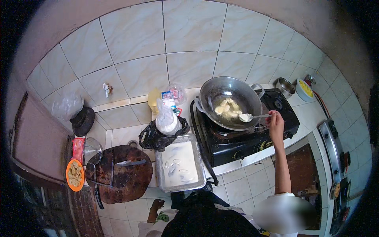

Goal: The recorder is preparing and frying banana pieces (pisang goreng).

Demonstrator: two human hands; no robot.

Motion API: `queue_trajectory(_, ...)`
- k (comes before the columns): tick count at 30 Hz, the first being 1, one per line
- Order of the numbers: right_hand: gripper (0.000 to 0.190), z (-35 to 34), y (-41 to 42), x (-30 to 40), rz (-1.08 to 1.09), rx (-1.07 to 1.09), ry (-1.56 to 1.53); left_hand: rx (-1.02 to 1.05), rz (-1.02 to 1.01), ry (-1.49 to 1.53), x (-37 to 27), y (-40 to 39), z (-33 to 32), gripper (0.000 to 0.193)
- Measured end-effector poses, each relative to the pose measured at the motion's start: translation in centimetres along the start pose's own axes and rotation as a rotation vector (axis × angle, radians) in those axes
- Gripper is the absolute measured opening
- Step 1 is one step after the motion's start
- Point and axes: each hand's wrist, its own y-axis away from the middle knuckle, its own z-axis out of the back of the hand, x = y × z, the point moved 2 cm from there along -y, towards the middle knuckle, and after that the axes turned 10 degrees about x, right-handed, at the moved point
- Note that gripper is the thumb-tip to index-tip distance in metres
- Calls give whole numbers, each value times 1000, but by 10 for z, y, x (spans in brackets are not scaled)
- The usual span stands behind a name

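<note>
My right hand [276,119] grips the handle of a metal spoon [246,117] whose bowl holds white batter. The spoon is over the right side of a metal wok [213,92], close to several battered pieces [227,107] in oil. Under the wok is a black gas stove [225,154]. My left hand [157,203] is low beside my body, its fingers curled; whether it holds anything is too dark to tell. Before me stands a metal tray [202,171] of white batter [180,163] with pieces partly sunk in it.
A round wooden board [130,180] at left bears a knife [130,163] and a wire skimmer [94,151]. Beside it is an orange plate [70,183] of fried pieces. A black plastic bag [149,139] stands behind the tray. A white bowl [302,94] sits at the back right.
</note>
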Motion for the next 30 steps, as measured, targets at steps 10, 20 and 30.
queue_trajectory(10, 20, -48, -7, 7, 360, 246, 273, -114, -10, 367, 12, 10, -32, 18)
queue_trajectory(20, 17, -51, -11, 11, 458, 226, 257, -169, 305, 300, -12, 45, -30, 20)
queue_trajectory(30, 19, -57, -20, 19, 313, 256, 233, -162, 431, 99, 11, 36, -32, 25)
